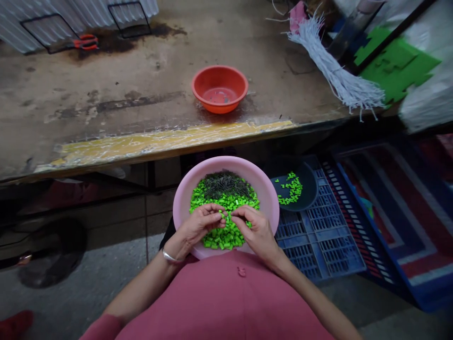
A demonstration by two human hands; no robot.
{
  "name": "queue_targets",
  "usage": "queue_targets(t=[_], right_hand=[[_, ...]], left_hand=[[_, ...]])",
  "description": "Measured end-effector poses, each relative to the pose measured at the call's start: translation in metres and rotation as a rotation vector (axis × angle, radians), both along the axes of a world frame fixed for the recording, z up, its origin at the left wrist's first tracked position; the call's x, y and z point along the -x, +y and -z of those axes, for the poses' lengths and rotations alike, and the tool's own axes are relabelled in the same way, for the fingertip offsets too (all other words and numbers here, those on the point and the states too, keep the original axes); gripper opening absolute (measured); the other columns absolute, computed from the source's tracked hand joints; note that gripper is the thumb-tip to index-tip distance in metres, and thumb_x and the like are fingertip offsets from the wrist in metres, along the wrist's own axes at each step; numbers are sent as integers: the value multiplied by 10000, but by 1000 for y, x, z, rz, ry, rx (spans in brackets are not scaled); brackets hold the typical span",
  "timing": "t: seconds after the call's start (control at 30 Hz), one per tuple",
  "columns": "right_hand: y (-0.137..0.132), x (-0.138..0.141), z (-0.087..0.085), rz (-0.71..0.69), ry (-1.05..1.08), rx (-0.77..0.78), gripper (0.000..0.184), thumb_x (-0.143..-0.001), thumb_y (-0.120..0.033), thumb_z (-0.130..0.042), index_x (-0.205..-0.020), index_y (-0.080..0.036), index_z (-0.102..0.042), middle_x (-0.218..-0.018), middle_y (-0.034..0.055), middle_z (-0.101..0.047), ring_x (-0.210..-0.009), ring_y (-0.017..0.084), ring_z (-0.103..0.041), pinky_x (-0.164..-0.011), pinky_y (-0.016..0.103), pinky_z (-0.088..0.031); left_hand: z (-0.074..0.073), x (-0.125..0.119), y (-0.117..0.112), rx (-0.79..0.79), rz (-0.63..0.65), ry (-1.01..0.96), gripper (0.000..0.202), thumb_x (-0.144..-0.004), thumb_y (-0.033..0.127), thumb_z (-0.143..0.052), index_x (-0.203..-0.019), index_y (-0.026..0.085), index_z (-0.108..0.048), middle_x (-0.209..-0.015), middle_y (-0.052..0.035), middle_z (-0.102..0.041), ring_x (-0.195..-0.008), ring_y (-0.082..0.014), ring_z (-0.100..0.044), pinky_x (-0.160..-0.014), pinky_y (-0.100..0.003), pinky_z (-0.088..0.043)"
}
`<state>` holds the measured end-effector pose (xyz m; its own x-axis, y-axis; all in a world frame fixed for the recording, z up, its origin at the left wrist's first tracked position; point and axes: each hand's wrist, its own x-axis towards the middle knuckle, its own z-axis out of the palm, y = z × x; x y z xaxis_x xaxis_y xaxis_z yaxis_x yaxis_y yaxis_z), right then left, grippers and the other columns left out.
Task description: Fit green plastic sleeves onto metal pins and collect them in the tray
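A pink basin [182, 189] rests against my lap, holding many small bright green plastic pieces [222, 236]. On top of them, at the far side, lies a heap of thin dark metal pins [226, 184]. Over the middle of the basin my left hand [201, 222] is closed in a pinch, with a small green plastic piece at its fingertips. My right hand [256, 231] pinches just beside it, thumb and forefinger together. Whatever sits between those right fingertips is too small to make out. The two hands' fingertips are close together.
An orange-red bowl [220, 89] stands on the worn wooden table [152, 75]. Orange-handled scissors [85, 42] lie at the far left, and a bundle of white cords [336, 75] at the right. Beside the basin, a dark bowl [307, 189] with green pieces sits on a blue crate [325, 241].
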<state>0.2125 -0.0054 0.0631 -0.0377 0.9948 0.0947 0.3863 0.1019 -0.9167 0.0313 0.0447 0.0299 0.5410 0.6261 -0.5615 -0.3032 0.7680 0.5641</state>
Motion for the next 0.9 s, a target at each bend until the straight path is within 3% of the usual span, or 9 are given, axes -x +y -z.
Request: queue_targets(t=[0.17, 0.3, 0.43, 0.6, 0.9], right_hand=[[-5, 2, -1, 16, -82, -96, 74, -929, -161, -573, -890, -185, -631, -814, 29, -645, -750, 153, -602, -686, 290, -462], [-5, 1, 0, -1, -104, -138, 68, -937, -150, -562, -915, -184, -616, -835, 33, -636, -771, 155, -600, -699, 294, -465], [-5, 1, 1, -64, -169, -130, 97, -964, -157, -516, -933, -183, -605, -860, 45, -630, -812, 168, -592, -733, 312, -460], [-7, -1, 2, -104, -262, -113, 143, -987, -174, -461, -928, -177, -591, -847, 57, -604, -802, 182, -571, -724, 323, -451], [-8, 2, 1, -147, -365, -124, 176, -987, -168, -437, -943, -169, -607, -847, 73, -617, -800, 192, -581, -715, 329, -469]], left_hand=[[-1, -2, -4, -29, 2, 0, 332, -646, 267, -864, -918, 136, -725, -751, -20, -716, -653, -111, -676, -679, -220, -564], [-3, -4, -8, -237, 42, 162, 332, -693, 303, -825, -972, 147, -735, -751, -28, -721, -695, -130, -669, -713, -249, -552], [-5, -2, -8, -378, -16, 286, 306, -640, 226, -850, -910, 163, -722, -825, -18, -725, -742, -117, -643, -713, -220, -522], [2, 3, -9, -354, 52, 264, 212, -720, 266, -797, -882, 152, -723, -841, -32, -727, -710, -116, -652, -707, -230, -517], [7, 2, -12, -276, 49, 183, 244, -708, 303, -804, -874, 144, -723, -703, -12, -693, -631, -116, -639, -664, -233, -495]])
